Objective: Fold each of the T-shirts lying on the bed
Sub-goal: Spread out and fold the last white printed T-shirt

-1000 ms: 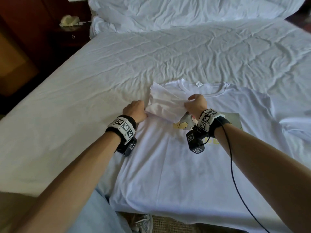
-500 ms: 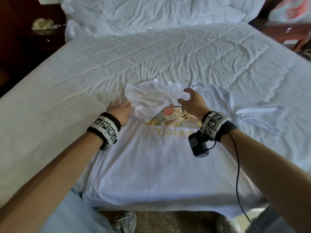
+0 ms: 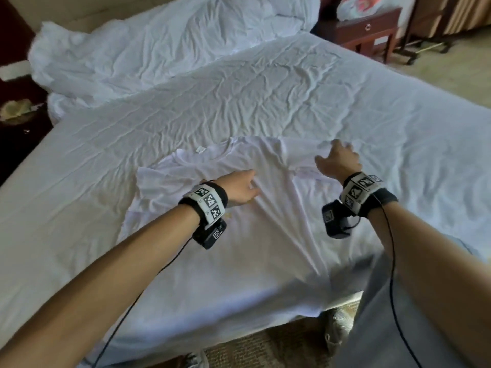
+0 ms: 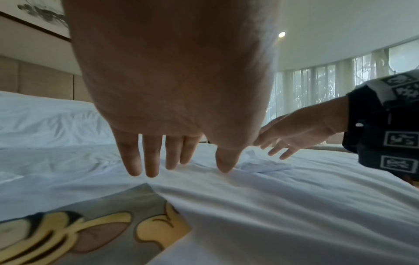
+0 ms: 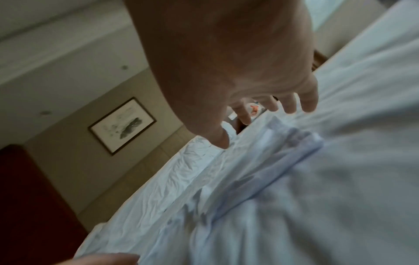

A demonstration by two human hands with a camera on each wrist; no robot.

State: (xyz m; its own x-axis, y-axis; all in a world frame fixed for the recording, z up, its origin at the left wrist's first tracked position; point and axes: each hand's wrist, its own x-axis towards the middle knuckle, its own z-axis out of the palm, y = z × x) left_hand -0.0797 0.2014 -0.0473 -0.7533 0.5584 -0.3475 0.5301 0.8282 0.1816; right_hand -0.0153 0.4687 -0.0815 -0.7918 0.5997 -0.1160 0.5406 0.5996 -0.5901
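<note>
A white T-shirt (image 3: 239,261) lies face up on the bed (image 3: 265,96), collar (image 3: 202,152) toward the pillows and hem over the near edge. Its left sleeve (image 3: 151,181) is folded in over the body. My left hand (image 3: 249,188) rests flat on the chest with straight fingers (image 4: 145,161), beside a ridge of fabric that partly covers the cartoon print (image 4: 68,233). My right hand (image 3: 337,158) hovers spread over the crumpled right sleeve (image 3: 305,172), its fingers (image 5: 290,105) holding nothing.
A crumpled white duvet and pillows (image 3: 159,49) fill the head of the bed. A wooden nightstand (image 3: 369,30) stands at the far right and a dark one (image 3: 16,112) at the left. Shoes (image 3: 337,328) stand on the carpet by the near edge.
My right hand let go of the folded left sleeve and moved right to the other sleeve. My left hand slid from the left sleeve onto the chest. The view swung right.
</note>
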